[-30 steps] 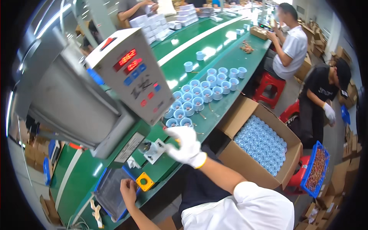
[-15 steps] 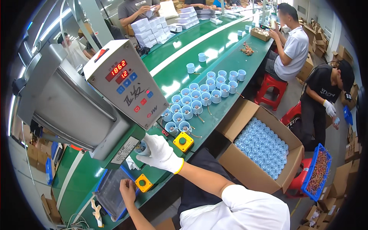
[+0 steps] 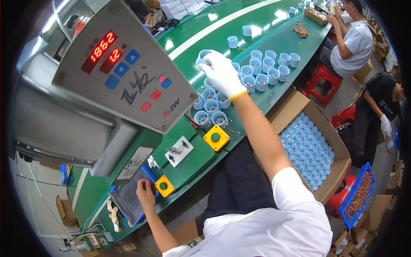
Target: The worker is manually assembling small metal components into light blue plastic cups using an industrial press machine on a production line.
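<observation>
My right hand (image 3: 222, 73), in a white knit glove, is closed round a light blue cup-shaped housing (image 3: 203, 60) and holds it over the far side of the grouped blue housings (image 3: 262, 81). Small metal parts and wires show inside these. My bare left hand (image 3: 146, 192) has its fingers curled at the blue tray (image 3: 147, 173), beside a yellow box with a green button (image 3: 164, 186); something dark is at its fingertips, too small to make out. Under the press (image 3: 128, 132) sits a metal fixture plate (image 3: 179, 151) with nothing on its peg.
Another yellow button box (image 3: 216, 138) stands beside the fixture. A carton of blue housings (image 3: 308, 150) is at my right, near a blue tray of wired parts (image 3: 357, 195). Two co-workers sit further right. A white glove (image 3: 113, 216) lies at lower left.
My right hand has moved up and away from under the press with the blue housing, to the far side of the group. The fixture is now uncovered. My left hand stays by the tray.
</observation>
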`<state>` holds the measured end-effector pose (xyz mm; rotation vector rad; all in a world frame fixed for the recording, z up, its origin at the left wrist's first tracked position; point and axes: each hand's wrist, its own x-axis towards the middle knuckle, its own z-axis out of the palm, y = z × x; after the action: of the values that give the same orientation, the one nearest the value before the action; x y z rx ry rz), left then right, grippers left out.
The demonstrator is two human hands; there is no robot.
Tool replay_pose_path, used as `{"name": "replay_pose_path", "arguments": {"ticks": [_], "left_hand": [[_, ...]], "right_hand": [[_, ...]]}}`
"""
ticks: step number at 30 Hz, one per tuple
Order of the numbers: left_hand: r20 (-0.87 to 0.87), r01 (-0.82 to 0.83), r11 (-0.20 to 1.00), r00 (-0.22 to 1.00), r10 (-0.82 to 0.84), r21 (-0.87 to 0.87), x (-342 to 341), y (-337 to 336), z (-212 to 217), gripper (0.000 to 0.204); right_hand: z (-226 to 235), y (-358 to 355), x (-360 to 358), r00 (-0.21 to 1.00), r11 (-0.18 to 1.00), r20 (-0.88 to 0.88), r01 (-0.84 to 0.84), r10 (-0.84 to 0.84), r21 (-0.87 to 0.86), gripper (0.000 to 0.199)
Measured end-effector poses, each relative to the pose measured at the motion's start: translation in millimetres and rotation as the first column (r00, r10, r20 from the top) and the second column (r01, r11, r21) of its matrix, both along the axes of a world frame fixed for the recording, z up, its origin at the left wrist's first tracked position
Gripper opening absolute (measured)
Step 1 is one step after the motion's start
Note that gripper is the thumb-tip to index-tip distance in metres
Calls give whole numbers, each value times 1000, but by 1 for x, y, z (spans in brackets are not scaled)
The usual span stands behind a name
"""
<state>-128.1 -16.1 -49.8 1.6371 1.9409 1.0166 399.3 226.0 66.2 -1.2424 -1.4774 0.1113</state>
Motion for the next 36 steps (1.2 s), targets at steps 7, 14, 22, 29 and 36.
{"name": "replay_pose_path", "arguments": {"ticks": [7,14,22,29,36], "left_hand": [[-11,-28,999,1000,28,-23,8,-4,2,4],[-38,-86,995,996,84,-55,8,-12,9,12],[-72,-41,998,997,37,-47,22,2,14,12],[-100,-24,998,995,29,56,24,-14,14,11],[-154,15,993,988,3,114,30,-2,21,15]], "right_hand": [[-50,113,-4,725,879,687,297,46,-373,29],[-23,6,16,889,991,451,-121,79,64,21],[-63,-156,21,890,989,441,-144,115,33,18],[-62,-181,1,888,985,428,-167,169,-43,19],[-54,-205,-67,884,945,-337,-282,323,165,24]]}}
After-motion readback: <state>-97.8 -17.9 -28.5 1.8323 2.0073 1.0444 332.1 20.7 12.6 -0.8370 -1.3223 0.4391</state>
